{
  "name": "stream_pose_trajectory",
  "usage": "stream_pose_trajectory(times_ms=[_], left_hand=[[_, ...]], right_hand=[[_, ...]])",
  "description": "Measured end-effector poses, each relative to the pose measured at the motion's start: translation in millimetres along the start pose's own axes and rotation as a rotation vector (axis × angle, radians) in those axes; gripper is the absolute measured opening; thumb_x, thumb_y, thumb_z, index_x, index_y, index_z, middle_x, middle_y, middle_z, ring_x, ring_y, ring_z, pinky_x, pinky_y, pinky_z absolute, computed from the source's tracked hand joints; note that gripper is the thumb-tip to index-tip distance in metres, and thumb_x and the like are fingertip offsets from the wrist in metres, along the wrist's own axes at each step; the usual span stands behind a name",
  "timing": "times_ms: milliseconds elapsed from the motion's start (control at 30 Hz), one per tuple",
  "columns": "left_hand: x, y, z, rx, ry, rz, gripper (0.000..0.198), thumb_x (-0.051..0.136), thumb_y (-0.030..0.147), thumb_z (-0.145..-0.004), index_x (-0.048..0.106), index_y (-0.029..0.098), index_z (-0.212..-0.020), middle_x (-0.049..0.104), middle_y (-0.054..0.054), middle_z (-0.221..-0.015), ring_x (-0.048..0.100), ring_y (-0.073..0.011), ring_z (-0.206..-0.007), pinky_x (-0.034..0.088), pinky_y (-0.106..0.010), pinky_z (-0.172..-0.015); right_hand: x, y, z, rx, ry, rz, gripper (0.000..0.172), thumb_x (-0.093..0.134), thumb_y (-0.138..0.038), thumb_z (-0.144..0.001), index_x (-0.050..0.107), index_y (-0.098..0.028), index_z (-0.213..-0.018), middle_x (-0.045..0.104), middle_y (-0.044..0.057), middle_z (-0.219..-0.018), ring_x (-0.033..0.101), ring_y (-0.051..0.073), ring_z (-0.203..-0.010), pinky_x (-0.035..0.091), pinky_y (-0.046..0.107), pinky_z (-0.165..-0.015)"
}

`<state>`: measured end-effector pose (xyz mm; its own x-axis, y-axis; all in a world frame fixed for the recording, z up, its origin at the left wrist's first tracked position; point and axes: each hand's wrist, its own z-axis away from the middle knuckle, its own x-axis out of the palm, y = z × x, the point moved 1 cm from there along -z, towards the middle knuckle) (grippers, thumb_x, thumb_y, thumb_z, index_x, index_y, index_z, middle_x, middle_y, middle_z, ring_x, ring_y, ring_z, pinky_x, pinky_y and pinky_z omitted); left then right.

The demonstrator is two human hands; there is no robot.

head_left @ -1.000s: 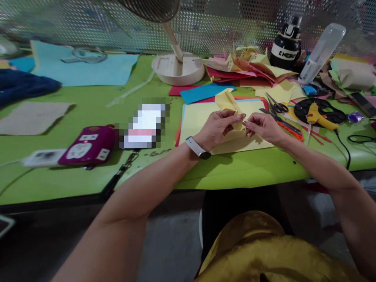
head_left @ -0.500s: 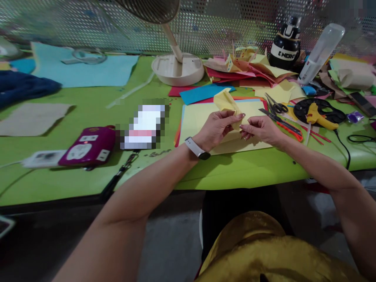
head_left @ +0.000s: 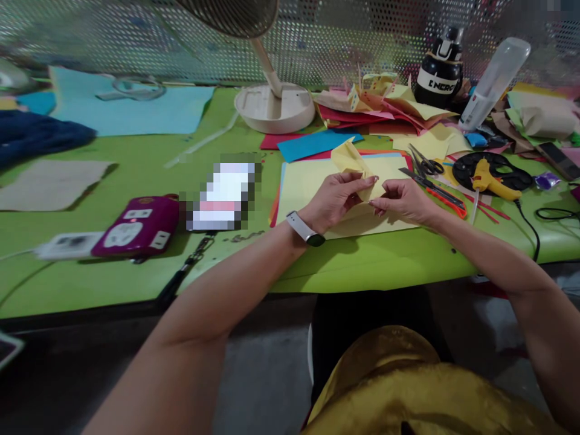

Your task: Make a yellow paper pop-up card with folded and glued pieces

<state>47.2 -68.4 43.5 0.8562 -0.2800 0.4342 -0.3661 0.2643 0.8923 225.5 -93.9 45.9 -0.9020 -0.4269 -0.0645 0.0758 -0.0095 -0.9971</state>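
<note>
My left hand (head_left: 338, 196), with a watch (head_left: 306, 229) on the wrist, is closed on a folded piece of yellow paper (head_left: 348, 157). One end of the paper rises above the fingers toward the back of the table. My right hand (head_left: 403, 199) pinches at the paper's lower right edge with thumb and forefinger. Both hands are over a stack of coloured sheets (head_left: 296, 187), a pale yellow one on top. Part of the folded paper is hidden behind my left fingers.
Scissors (head_left: 426, 162), a utility knife (head_left: 437, 193) and a yellow glue gun (head_left: 492, 181) lie to the right. A fan base (head_left: 274, 109), paper scraps (head_left: 385, 103) and a black bottle (head_left: 439, 72) stand behind. On the left are a blurred-out phone (head_left: 224, 196) and a purple power strip (head_left: 140, 226).
My right hand has shifted slightly, its fingertips now a little lower along the paper's edge. The left hand keeps its hold, and the paper has barely moved.
</note>
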Motion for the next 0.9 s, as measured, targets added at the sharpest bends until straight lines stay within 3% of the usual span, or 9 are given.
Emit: stream_pose_trajectory(times_ms=[167, 367, 600, 767, 900], left_hand=[[-1.3, 1.6, 0.3, 0.011, 0.023, -0.055, 0.023, 0.094, 0.023, -0.072, 0.073, 0.017, -0.076, 0.072, 0.0, -0.078, 0.064, -0.012, -0.069, 0.052, -0.027, -0.066], [-0.7, 1.2, -0.8, 0.02, 0.013, -0.04, 0.024, 0.095, 0.022, -0.07, 0.072, 0.016, -0.075, 0.074, 0.0, -0.079, 0.067, -0.0127, -0.074, 0.055, -0.026, -0.072], [-1.7, 6.2, 1.8, -0.032, -0.032, -0.052, 0.026, 0.094, 0.033, -0.073, 0.076, 0.019, -0.086, 0.076, -0.001, -0.091, 0.071, -0.0164, -0.088, 0.061, -0.034, -0.086], [1.0, 6.1, 4.7, -0.131, -0.088, -0.122, 0.032, 0.098, 0.031, -0.067, 0.077, 0.017, -0.087, 0.074, -0.001, -0.082, 0.068, -0.0129, -0.075, 0.061, -0.033, -0.086], [1.3, 5.6, 6.2, -0.147, -0.093, -0.165, 0.029, 0.097, 0.031, -0.068, 0.078, 0.017, -0.085, 0.076, -0.002, -0.081, 0.07, -0.0133, -0.076, 0.062, -0.033, -0.086]], right_hand=[[-5.2, -4.8, -0.1, -0.09, 0.044, -0.007, 0.044, 0.089, -0.057, -0.079, 0.067, -0.018, -0.077, 0.074, 0.001, -0.07, 0.066, 0.009, -0.061, 0.058, 0.023, -0.059], [-9.6, -6.9, -2.0, -0.156, 0.069, 0.098, 0.04, 0.081, -0.053, -0.091, 0.064, -0.019, -0.079, 0.069, 0.0, -0.067, 0.064, 0.009, -0.061, 0.057, 0.023, -0.063], [-11.0, -1.2, -4.7, -0.2, 0.104, 0.134, 0.056, 0.072, -0.075, -0.087, 0.057, -0.022, -0.077, 0.06, -0.004, -0.061, 0.054, 0.009, -0.055, 0.048, 0.023, -0.055], [-13.9, -0.1, -5.0, -0.249, 0.142, 0.245, 0.062, 0.06, -0.083, -0.09, 0.051, -0.024, -0.075, 0.045, -0.008, -0.055, 0.039, 0.008, -0.051, 0.037, 0.025, -0.052], [-12.9, -1.9, -3.8, -0.291, 0.158, 0.349, 0.062, 0.055, -0.081, -0.095, 0.048, -0.024, -0.073, 0.044, -0.006, -0.063, 0.04, 0.011, -0.061, 0.034, 0.027, -0.057]])
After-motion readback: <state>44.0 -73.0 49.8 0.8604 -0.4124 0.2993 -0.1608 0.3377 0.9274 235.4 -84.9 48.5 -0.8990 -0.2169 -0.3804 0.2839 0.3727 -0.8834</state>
